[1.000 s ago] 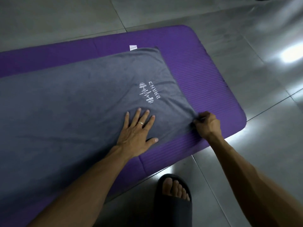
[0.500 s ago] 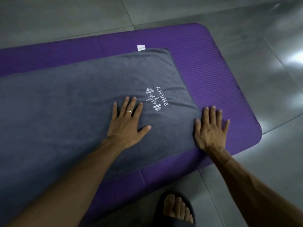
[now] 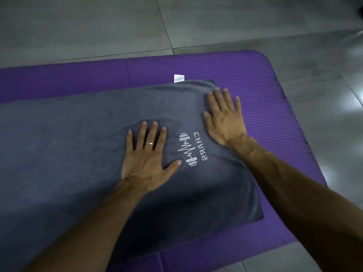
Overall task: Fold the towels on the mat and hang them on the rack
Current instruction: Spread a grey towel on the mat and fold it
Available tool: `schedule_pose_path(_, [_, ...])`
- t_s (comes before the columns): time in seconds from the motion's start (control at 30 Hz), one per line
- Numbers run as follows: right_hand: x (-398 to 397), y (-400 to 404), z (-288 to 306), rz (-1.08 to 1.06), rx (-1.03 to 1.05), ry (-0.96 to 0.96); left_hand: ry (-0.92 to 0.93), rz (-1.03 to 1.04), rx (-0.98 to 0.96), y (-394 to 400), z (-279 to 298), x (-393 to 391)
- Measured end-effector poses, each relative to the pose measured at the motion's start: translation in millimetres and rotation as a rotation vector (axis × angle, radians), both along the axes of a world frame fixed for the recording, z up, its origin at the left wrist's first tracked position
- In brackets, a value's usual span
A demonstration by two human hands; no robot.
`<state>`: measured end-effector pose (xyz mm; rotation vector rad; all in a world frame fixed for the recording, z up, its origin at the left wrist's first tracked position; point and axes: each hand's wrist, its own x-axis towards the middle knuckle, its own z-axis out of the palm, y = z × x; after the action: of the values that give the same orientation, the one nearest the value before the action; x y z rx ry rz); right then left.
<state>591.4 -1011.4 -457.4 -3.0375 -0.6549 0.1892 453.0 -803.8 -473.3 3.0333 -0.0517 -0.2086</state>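
Observation:
A grey towel [image 3: 82, 146] with a white logo [image 3: 189, 149] lies spread flat on the purple mat [image 3: 275, 118]. My left hand [image 3: 147, 154] presses flat on the towel just left of the logo, fingers straight, a ring on one finger. My right hand [image 3: 224, 116] lies flat with fingers spread near the towel's far right corner, partly over the towel's right edge and the mat. A small white tag [image 3: 179, 78] sticks out at the towel's far edge. No rack is in view.
Grey floor tiles [image 3: 98, 26] surround the mat on the far and right sides. A bright light reflection shows on the floor [image 3: 355, 52] at the right.
My right hand let go of the towel's near right corner, opened flat, then slid along the right edge toward the far corner. My left hand stayed pressed flat on the towel.

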Motion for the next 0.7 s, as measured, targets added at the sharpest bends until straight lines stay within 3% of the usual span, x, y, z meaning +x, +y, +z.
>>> schedule_pose_path(0.07, [10.6, 21.0, -4.3, 0.372, -0.01, 0.046, -0.004, -0.005, -0.01, 0.3, -2.7, -1.0])
schedule_pose_path(0.1, [21.0, 23.3, -3.0, 0.436, -0.047, 0.08, -0.009, -0.009, -0.012, 0.4, -3.1, -1.2])
schedule_pose_path(0.23, [83.1, 1.8, 0.7, 0.1, -0.124, 0.11, 0.003, 0.004, -0.02, -2.4, -0.9, 0.2])
schedule_pose_path(0.33, [85.7, -11.3, 5.4, 0.104, -0.002, 0.099, -0.083, -0.014, -0.056, -21.1, 6.1, 10.3])
schedule_pose_path(0.47, [55.3, -54.2, 1.7, 0.066, 0.166, 0.081, -0.231, -0.226, -0.19, -73.4, 17.6, 34.2])
schedule_pose_path(0.6, [32.4, -93.6, 6.1, 0.093, 0.154, 0.075, -0.018, -0.479, -0.174, -123.3, 35.1, 50.0])
schedule_pose_path(0.7, [22.9, -104.4, 9.0, 0.075, 0.177, 0.091, 0.156, -0.515, -0.158, -134.0, 41.0, 60.3])
